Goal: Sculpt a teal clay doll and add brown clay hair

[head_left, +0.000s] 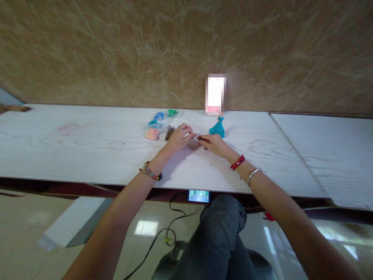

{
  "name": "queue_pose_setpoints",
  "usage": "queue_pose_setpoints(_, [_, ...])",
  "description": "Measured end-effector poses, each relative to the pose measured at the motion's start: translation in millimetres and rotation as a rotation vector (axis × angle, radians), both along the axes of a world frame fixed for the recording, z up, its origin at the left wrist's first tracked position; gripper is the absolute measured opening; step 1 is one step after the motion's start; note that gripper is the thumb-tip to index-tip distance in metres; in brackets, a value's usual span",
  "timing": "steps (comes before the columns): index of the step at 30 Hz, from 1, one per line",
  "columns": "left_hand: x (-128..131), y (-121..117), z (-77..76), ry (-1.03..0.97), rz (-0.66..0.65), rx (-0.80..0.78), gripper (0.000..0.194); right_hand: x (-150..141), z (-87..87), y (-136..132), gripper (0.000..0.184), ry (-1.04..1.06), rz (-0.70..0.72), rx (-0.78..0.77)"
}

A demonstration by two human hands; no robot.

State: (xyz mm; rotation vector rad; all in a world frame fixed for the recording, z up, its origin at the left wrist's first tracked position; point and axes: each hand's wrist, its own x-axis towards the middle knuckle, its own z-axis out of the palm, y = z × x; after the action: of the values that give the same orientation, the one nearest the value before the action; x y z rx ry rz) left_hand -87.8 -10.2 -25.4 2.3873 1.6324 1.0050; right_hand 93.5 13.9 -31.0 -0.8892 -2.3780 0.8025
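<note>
My right hand is closed, its thumb and fingers pinching a small dark brown lump of modelling clay. Just to its left, my left hand hovers over the white board, fingers bent loosely and slightly apart, with nothing visible in them. Behind my right hand stands a teal clay figure shaped like a dress, with a small pinkish upper part. A bag of dark brown clay lies beside my left hand, partly covered by it. Farther left are bags of peach clay and blue clay.
Green clay in clear plastic lies at the back. A bright, pixelated upright rectangle leans on the brown marbled wall. Below the white tabletop, a lit screen sits near my knee, and a black cable trails across the floor.
</note>
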Motion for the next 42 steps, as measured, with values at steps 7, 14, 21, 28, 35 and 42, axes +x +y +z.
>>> queue_pose_setpoints(7, [-10,0,-3.2,0.118,0.053,0.065,0.018,10,7.2,5,0.024,-0.001,-0.082,0.201])
queue_pose_setpoints(14, [-3,0,-13.1,0.396,-0.118,0.021,0.022,30,2.7,0,0.024,-0.013,-0.020,0.005])
queue_pose_setpoints(21, [20,-7,-11.6,0.492,-0.096,0.054,0.024,71,-0.9,-6,0.016,-0.166,0.029,0.193])
queue_pose_setpoints(28, [35,-3,-12.5,0.553,-0.201,0.111,0.021,94,-11.9,3,0.013,0.014,-0.095,0.165])
queue_pose_setpoints(35, [50,6,-12.7,0.614,-0.240,0.192,0.021,90,-10.6,10,0.014,-0.013,-0.156,0.218])
queue_pose_setpoints(42, [52,11,-12.5,0.682,-0.251,0.214,0.020,92,-11.6,5,0.015,-0.135,-0.145,0.332])
